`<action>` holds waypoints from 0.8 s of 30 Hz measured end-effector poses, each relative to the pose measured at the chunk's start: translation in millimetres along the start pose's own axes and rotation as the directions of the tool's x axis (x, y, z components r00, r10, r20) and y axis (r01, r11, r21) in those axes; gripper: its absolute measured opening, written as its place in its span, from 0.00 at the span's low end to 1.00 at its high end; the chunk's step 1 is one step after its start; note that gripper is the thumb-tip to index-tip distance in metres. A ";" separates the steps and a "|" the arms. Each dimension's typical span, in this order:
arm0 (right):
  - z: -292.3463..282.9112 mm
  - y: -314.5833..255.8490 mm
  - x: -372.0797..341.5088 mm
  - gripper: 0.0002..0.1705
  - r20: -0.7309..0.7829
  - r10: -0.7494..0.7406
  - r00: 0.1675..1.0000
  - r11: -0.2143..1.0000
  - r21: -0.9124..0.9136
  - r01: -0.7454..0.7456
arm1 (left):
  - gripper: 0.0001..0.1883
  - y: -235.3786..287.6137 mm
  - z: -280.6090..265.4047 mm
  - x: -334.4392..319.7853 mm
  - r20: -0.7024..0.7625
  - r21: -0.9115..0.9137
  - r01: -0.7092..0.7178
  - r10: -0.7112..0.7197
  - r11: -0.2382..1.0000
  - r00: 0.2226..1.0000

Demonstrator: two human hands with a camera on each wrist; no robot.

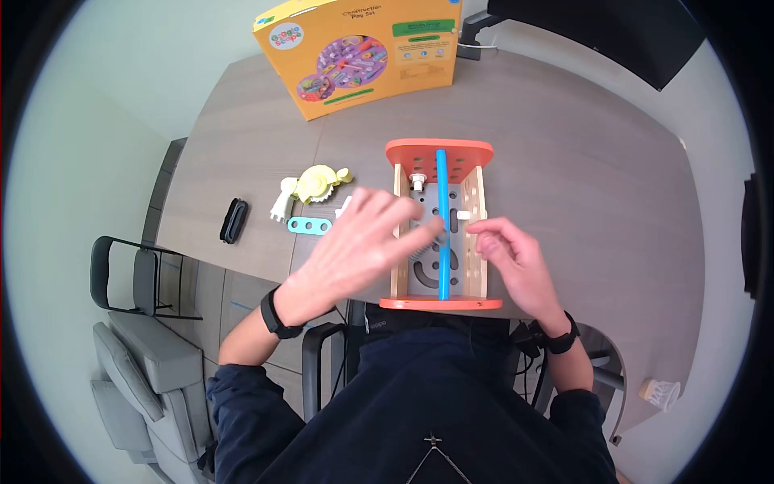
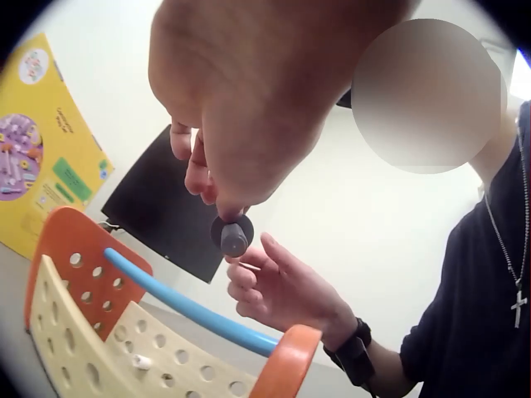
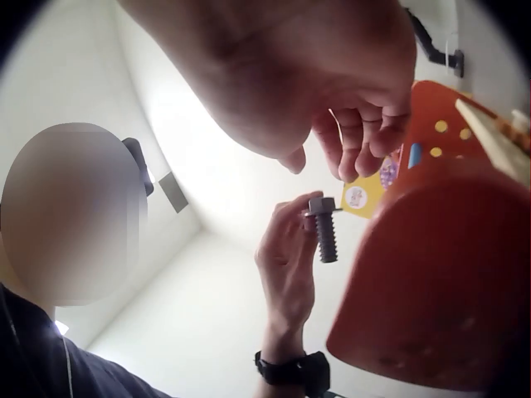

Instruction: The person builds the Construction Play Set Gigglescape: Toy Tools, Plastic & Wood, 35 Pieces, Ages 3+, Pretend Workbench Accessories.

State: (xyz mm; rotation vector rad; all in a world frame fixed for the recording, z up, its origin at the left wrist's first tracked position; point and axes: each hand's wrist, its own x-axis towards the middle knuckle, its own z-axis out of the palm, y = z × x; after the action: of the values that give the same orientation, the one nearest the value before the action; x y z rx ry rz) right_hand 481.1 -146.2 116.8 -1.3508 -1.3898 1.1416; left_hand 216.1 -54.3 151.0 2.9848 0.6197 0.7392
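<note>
**Left hand [image 1: 363, 242] pinches dark grey bolt [image 2: 233, 239] over toy toolbox [image 1: 476, 152]**

Head view: the left hand reaches across the toolbox, its fingertips near the blue bar [image 1: 443, 177] that joins the two orange ends. The right hand [image 1: 516, 262] is at the right wooden side, fingers bent; whether it touches the wood I cannot tell. One white piece [image 1: 418, 182] sits at the left wooden side, and a white peg [image 1: 463, 215] at the right one. Left of the toolbox, on the desk [image 1: 597, 202], lie a pale yellow gear assembly [image 1: 317, 185], a turquoise strip [image 1: 310, 226] with three holes and a black case [image 1: 234, 221]. A yellow carton [image 1: 367, 60] stands behind.

Left wrist view: the bolt's shaft points toward the camera at the left hand's fingertips; the right hand is near it.

Right wrist view: the bolt hangs head up, thread down, in the left hand's grip. The right hand's fingers are loosely bent and hold nothing.
</note>
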 end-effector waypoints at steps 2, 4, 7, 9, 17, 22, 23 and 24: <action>5.9 -12.1 4.3 0.15 0.097 0.020 0.995 1.000 0.020 -0.022 | 0.24 11.3 -2.0 5.5 0.010 0.054 -0.058 0.057 0.997 0.998; 10.8 -13.2 7.8 0.15 0.122 0.041 0.992 0.993 0.109 -0.054 | 0.25 14.4 -0.3 5.5 0.008 0.093 -0.088 0.087 0.992 0.996; 9.7 -14.8 10.0 0.15 0.182 0.058 0.981 0.994 0.085 -0.075 | 0.24 12.2 -0.1 1.9 0.045 0.042 -0.082 0.080 0.996 0.996; 7.8 -16.9 11.0 0.16 0.222 0.088 0.971 0.995 0.033 -0.097 | 0.24 12.0 3.7 0.1 0.036 0.019 -0.084 0.083 0.996 0.996; -10.0 0.4 6.1 0.15 0.158 0.081 0.984 0.965 0.235 -0.118 | 0.16 -34.5 31.7 -22.9 -0.020 -0.137 0.324 -0.330 0.936 0.944; -39.8 28.5 -7.4 0.15 0.030 0.131 0.991 0.962 0.238 -0.135 | 0.15 -80.6 88.2 -70.0 0.248 0.203 0.357 -0.400 0.912 0.882; -43.4 33.5 -10.5 0.15 0.000 0.137 0.991 0.961 0.242 -0.133 | 0.14 -82.9 95.1 -72.2 0.239 0.218 0.339 -0.387 0.915 0.891; -45.9 34.7 -13.3 0.16 -0.014 0.149 0.989 0.960 0.244 -0.141 | 0.13 -84.0 101.6 -73.6 0.233 0.229 0.319 -0.370 0.919 0.899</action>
State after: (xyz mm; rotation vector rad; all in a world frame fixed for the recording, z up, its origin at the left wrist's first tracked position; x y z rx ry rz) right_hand 533.8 -157.8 92.7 -1.3038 -1.1015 1.3339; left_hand 170.6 4.4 19.6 2.9238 1.2147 0.2521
